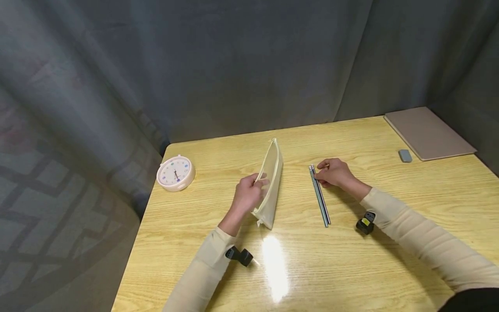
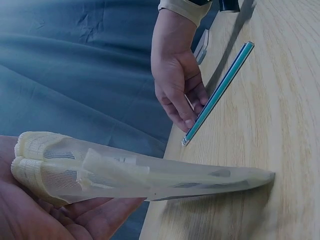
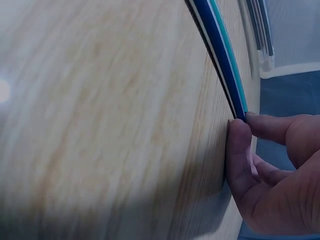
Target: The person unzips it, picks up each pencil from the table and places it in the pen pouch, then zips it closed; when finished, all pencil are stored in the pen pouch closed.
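A cream, see-through zip pouch (image 1: 275,186) stands on its edge on the table, its mouth gaping toward my left hand (image 1: 248,194). That hand grips the pouch by the near side of its opening. Dark shapes show faintly through the pouch wall in the left wrist view; what they are I cannot tell. Right of the pouch, slim pencils lie side by side, one teal (image 1: 319,199) and one dark blue (image 1: 324,203). My right hand (image 1: 336,173) pinches them near their far end between thumb and forefinger, as the right wrist view shows.
A round pink alarm clock (image 1: 176,173) is at the table's left edge. At the back right lies a brown-mauve notebook or folder (image 1: 429,133), with a small grey block (image 1: 405,156) beside it. Grey curtains (image 1: 249,65) hang behind the wooden table (image 1: 331,268).
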`<action>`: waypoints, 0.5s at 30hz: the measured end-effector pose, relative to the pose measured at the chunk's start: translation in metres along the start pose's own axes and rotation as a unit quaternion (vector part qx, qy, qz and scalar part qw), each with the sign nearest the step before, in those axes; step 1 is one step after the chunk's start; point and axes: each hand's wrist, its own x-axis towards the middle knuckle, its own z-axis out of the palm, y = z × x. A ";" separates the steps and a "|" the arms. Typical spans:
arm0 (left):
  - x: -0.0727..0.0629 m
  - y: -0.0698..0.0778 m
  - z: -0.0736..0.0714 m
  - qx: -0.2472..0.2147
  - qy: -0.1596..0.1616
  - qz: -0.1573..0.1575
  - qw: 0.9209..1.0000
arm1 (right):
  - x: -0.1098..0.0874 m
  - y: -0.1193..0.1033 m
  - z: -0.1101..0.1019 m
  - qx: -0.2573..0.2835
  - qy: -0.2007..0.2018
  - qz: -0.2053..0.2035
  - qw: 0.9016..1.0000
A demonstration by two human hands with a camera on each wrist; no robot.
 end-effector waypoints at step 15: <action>-0.003 0.000 0.000 -0.014 -0.002 -0.003 1.000 | -0.003 -0.002 0.004 -0.088 0.013 -0.046 0.995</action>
